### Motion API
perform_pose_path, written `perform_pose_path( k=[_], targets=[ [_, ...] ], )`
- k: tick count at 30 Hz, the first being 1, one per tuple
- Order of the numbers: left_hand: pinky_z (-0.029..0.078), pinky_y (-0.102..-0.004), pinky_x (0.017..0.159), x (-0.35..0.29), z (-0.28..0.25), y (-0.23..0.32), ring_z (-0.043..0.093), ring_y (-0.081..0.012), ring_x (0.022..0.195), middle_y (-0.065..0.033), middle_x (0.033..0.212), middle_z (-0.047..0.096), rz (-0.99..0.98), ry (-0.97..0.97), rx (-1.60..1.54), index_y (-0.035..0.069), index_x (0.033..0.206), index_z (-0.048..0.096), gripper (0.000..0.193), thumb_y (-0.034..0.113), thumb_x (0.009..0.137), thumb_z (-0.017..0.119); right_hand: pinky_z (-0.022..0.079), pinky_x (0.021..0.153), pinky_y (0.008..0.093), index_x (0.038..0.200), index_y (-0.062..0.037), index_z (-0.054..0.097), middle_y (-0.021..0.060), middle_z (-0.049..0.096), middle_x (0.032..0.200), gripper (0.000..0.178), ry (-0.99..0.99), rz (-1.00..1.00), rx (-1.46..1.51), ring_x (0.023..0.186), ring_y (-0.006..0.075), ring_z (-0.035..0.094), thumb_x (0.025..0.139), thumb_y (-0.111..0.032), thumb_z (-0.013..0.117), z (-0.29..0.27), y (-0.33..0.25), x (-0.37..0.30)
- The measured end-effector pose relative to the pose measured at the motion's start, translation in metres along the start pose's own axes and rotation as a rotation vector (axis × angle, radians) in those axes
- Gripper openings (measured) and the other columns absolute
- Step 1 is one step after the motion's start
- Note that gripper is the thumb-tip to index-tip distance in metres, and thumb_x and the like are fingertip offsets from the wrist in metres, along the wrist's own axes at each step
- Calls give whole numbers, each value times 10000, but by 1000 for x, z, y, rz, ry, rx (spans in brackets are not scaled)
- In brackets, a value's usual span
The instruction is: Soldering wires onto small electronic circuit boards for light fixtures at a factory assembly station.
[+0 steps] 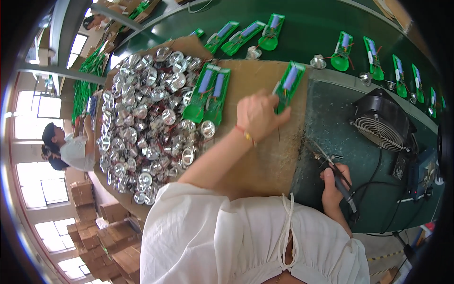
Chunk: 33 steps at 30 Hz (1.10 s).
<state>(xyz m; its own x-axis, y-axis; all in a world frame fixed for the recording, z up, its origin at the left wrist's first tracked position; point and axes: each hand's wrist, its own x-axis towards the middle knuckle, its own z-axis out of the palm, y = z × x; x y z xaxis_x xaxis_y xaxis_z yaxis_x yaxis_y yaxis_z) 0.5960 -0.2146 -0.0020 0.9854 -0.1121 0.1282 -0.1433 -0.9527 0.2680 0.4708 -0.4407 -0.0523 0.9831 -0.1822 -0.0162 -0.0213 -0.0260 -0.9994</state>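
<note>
- L hand (257, 113) at 1 green housing (295, 81) on cardboard (267, 158); blurred, can't tell if gripping;
- housing prob. light, stiff, slick; take by side rims;
- R hand (333, 188) grasping soldering iron (346, 193)

Green workbench (331, 106), brown cardboard (262, 163) under silver cups (142, 111) and green casings (193, 111), black fan (378, 105)

We are seeing bright daylight coming through a row of windows (38, 185) along a pale wall (45, 214) at the left. Nearer, cardboard boxes (118, 236) are standing in stacks. A grey metal frame (61, 72) is crossing the upper left, a long green surface (307, 35) is running beyond our dark workbench (326, 106), and a striped line (380, 257) is marking the grey floor (371, 242).
</note>
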Motion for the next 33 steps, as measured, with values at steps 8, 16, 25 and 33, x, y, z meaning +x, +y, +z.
perform_pose_path(
  k=[8,16,25,33],
  targets=[
    [442,-332,464,-133,-23,-14,562,-206,519,-42,624,556,-196,205,-248,100,744,516,385,382,644,758,457,574,220,890,15,538,67,575,691,141,67,-20,68,601,106,548,836,-105,587,3,1,-2],
    [420,-361,699,-144,-34,-93,490,-248,831,-24,785,509,-234,353,350,136,811,664,144,168,679,710,469,573,229,887,18,539,66,577,698,145,6,-57,46,602,102,551,838,-105,599,9,-10,-24],
    [474,-318,620,-167,-40,-50,599,-223,655,-75,700,653,-356,170,-601,58,803,699,106,134,729,691,453,570,230,854,25,515,84,564,720,127,-110,-94,62,617,113,548,816,-58,603,12,-32,-46],
    [454,-326,558,-157,-5,-7,574,-214,611,-67,616,618,-334,33,-669,57,772,691,88,141,748,686,420,561,226,847,16,541,70,576,722,154,-253,-223,-83,611,95,511,788,-74,651,23,-30,-42]
  ],
)
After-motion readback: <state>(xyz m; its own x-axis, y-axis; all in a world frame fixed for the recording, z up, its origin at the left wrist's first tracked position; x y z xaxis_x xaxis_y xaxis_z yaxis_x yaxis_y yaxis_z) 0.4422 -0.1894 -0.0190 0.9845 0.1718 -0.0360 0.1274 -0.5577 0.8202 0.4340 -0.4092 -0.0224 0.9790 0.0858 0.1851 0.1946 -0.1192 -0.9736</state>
